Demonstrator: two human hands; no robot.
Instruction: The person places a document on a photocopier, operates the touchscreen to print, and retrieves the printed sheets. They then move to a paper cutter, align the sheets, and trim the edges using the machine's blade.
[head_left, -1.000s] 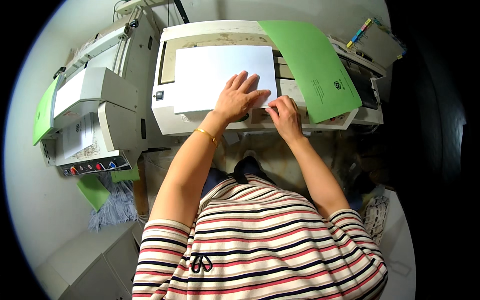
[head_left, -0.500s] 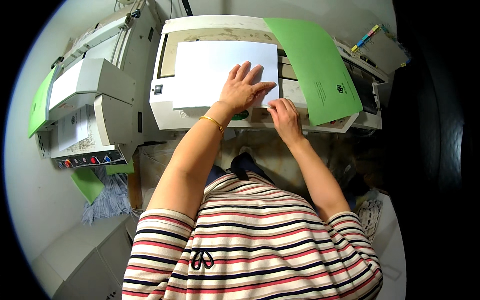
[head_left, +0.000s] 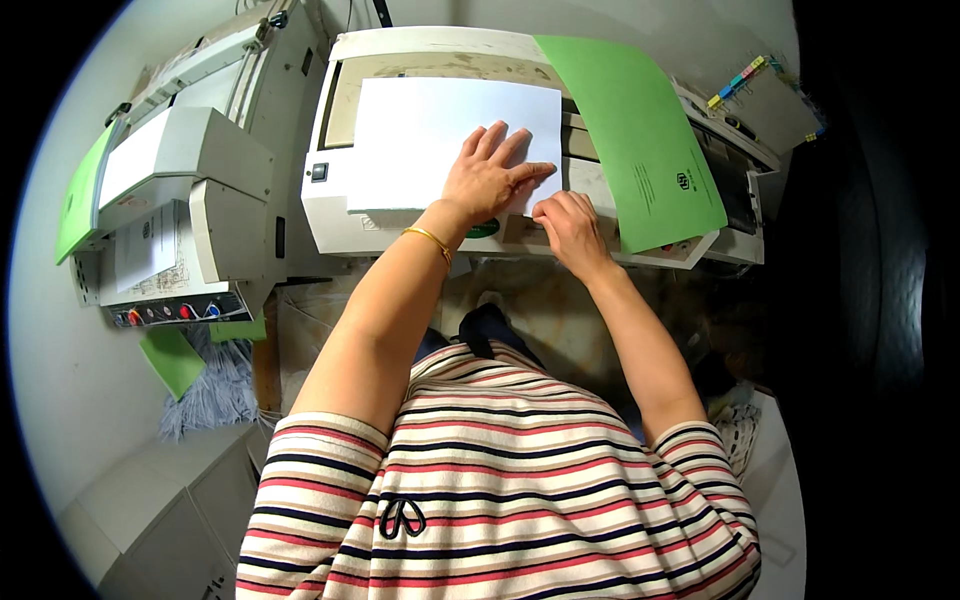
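Note:
My left hand (head_left: 492, 172) lies with fingers spread on a white sheet or stack of paper (head_left: 420, 115) atop a cream-coloured machine (head_left: 460, 50). My right hand (head_left: 568, 225) is closed, fingertips pinched at the paper's near right corner. Whether it grips one sheet or several is unclear. A green printed sheet (head_left: 645, 135) drapes over the machine's right side, just beside the paper. A small black switch (head_left: 320, 172) is on the machine's left front.
A second machine (head_left: 225, 235) stands at the left with white paper, a green sheet and coloured buttons. Green pieces (head_left: 172, 362) and shredded paper (head_left: 215, 390) lie below it. A pad with coloured clips (head_left: 760, 100) is at back right. A cabinet (head_left: 140, 515) is at lower left.
The view has shifted slightly, so the machines sit higher in the picture. Both hands stay at the paper in nearly the same pose, the left spread, the right pinched at the corner.

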